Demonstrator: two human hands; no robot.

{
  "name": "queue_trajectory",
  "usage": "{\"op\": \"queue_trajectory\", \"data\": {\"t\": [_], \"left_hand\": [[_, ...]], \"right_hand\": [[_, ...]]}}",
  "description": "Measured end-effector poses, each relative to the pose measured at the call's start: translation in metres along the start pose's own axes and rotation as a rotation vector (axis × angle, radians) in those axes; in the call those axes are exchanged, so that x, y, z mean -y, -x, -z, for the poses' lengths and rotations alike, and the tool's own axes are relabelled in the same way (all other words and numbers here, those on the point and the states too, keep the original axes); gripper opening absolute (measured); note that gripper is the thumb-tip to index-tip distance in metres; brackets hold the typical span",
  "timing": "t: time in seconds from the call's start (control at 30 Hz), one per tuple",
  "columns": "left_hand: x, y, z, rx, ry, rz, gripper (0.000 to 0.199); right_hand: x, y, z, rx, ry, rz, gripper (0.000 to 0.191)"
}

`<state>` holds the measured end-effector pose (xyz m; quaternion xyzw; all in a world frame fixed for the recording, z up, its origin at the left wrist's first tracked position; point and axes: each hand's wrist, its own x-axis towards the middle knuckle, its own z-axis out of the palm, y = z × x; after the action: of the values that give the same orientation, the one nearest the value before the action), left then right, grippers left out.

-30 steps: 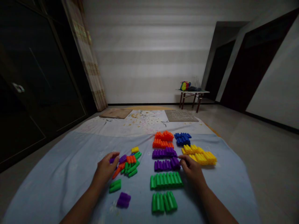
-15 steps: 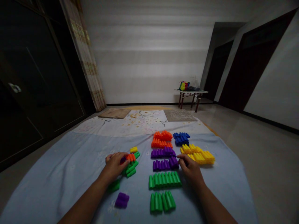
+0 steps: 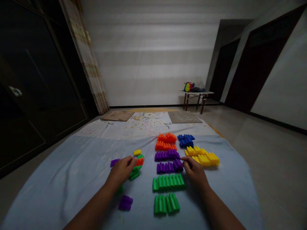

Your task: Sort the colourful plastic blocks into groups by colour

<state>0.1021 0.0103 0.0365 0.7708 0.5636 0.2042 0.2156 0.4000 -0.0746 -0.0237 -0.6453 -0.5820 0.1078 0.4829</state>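
Note:
My left hand (image 3: 122, 169) is over the mixed pile, its fingers curled together beside the orange pieces (image 3: 139, 162) and green pieces (image 3: 135, 172); what its fingertips hold, if anything, is hidden. Purple pieces (image 3: 114, 162) lie just behind it. My right hand (image 3: 194, 169) is closed at the right end of the purple rows (image 3: 167, 155), its fingertips touching or nearly touching them; whether something small is pinched there I cannot make out. Green rows (image 3: 169, 183) lie nearer, orange rows (image 3: 166, 146) farther, with blue pieces (image 3: 186, 141) and yellow pieces (image 3: 205, 158) on the right.
A blue cloth (image 3: 72, 179) covers the round table. More purple pieces (image 3: 125, 203) lie near my left forearm, and a yellow piece (image 3: 137, 152) behind the pile. Two flat mats (image 3: 118, 116) rest at the far edge. A small table (image 3: 196, 92) stands beyond.
My left hand has shifted right across the pile, uncovering purple pieces on its left. My right hand has hardly moved.

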Motion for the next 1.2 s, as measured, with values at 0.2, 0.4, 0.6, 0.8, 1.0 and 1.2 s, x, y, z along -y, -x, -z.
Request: {"op": "queue_trajectory", "data": {"t": [0.2,0.4,0.6,0.8,1.0,1.2], "left_hand": [[-0.025,-0.005,-0.023,0.026,-0.263,-0.077,0.044],[-0.021,-0.016,-0.004,-0.042,-0.238,-0.047,0.045],[0.025,-0.014,0.029,-0.002,-0.227,0.080,0.037],[0.049,-0.002,0.020,0.087,-0.163,0.066,0.022],[0.054,-0.009,0.011,-0.010,-0.051,0.078,0.016],[0.059,-0.019,0.008,-0.110,0.102,0.105,0.026]], "right_hand": [[0.001,0.001,0.000,-0.027,-0.004,0.015,0.031],[0.002,0.001,0.003,-0.028,0.000,-0.001,0.031],[0.000,0.001,0.001,-0.004,-0.022,-0.010,0.031],[0.001,0.003,0.001,0.013,-0.033,-0.022,0.031],[-0.002,0.004,0.001,0.020,-0.028,-0.054,0.032],[-0.003,0.004,0.001,0.005,-0.010,-0.042,0.031]]}}
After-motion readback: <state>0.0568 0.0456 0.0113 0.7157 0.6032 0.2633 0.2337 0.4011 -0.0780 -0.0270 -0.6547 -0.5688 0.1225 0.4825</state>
